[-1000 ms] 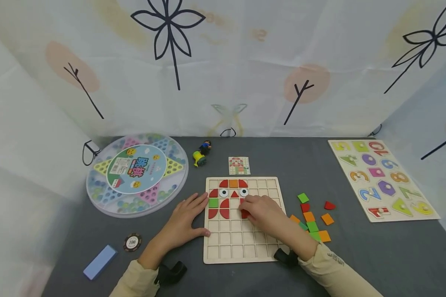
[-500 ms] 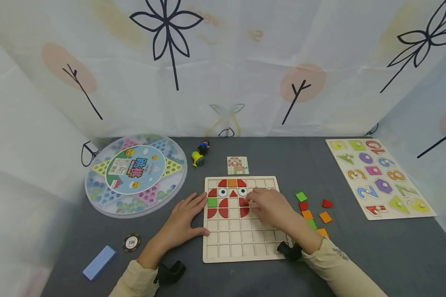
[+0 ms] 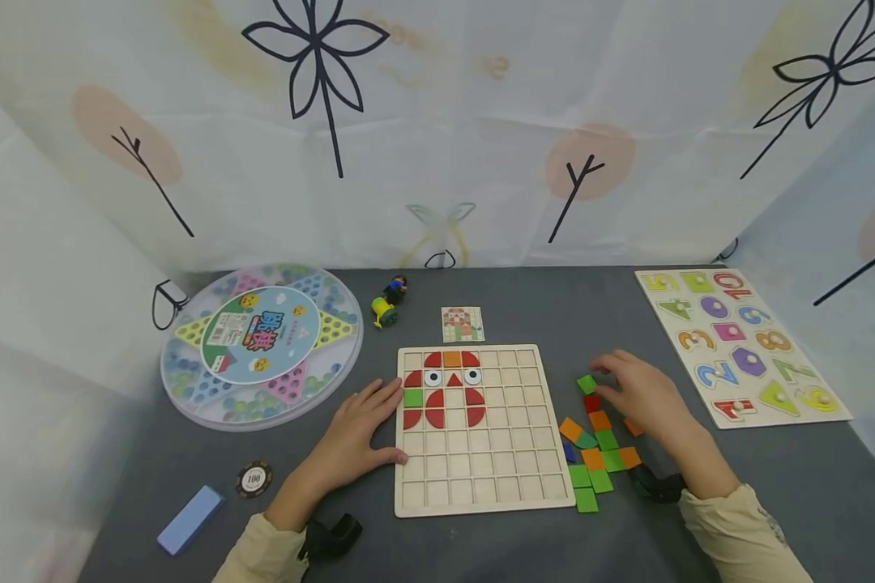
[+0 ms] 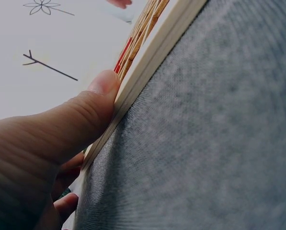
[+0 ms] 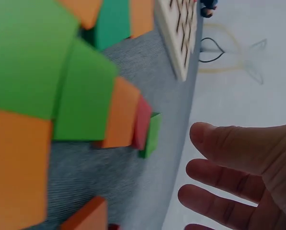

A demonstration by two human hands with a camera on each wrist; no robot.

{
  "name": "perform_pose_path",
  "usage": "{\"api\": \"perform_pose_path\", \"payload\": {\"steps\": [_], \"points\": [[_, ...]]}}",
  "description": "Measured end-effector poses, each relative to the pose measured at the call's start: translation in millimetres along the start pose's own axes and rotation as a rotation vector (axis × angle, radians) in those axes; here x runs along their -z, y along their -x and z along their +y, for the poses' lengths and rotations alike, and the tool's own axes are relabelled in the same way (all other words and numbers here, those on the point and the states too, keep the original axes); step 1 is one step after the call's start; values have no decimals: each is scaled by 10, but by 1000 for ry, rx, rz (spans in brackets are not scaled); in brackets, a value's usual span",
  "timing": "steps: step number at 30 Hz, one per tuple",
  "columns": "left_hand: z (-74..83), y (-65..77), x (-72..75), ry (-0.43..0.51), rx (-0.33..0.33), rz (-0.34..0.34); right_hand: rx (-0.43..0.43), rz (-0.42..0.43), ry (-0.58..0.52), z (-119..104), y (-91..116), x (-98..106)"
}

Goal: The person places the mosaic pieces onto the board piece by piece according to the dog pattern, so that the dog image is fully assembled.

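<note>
A wooden grid board point(image 3: 510, 470) lies mid-table. In its upper left cells are red curved pieces, a red triangle, two eye pieces, an orange square and a green square point(image 3: 412, 397). My left hand point(image 3: 357, 425) rests at the board's left side, fingers spread. The left wrist view shows the thumb point(image 4: 102, 91) touching the board's edge. My right hand point(image 3: 645, 401) hovers over loose tiles right of the board, nearest a green tile point(image 3: 586, 385) and a red tile point(image 3: 591, 404). In the right wrist view its fingers are loosely bent, apart from the tiles, with nothing visible between them.
Several more green and orange tiles point(image 3: 586, 500) lie beside the board. Behind it are a picture card point(image 3: 463, 325) and a small toy figure point(image 3: 383, 312). A number puzzle point(image 3: 766, 405) lies right, a round game board point(image 3: 262, 405) left, near a chip point(image 3: 253, 479) and blue block point(image 3: 190, 520).
My right hand has left the board and moved right to the loose tiles, uncovering red curved pieces in the grid. The left hand stays at the board's left edge.
</note>
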State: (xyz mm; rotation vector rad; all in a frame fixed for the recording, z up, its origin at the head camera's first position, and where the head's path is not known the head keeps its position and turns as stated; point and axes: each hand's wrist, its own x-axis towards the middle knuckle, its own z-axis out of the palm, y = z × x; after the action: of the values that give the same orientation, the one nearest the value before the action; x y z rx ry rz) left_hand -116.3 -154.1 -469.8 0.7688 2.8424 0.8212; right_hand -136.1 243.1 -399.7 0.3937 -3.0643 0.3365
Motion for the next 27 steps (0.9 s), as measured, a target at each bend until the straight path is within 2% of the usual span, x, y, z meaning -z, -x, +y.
{"api": "perform_pose_path", "payload": {"steps": [4,10,23,27], "points": [[-6,4,7,4,1,-1,-5,-28,10,60,8,-39],[-21,5,2,7,-2,-1,14,-25,10,79,-31,-90],[1,1,-1,18,8,-2,53,-18,-12,17,34,-148],[6,3,6,25,12,-2,96,-13,-24,-44,85,-182]]}}
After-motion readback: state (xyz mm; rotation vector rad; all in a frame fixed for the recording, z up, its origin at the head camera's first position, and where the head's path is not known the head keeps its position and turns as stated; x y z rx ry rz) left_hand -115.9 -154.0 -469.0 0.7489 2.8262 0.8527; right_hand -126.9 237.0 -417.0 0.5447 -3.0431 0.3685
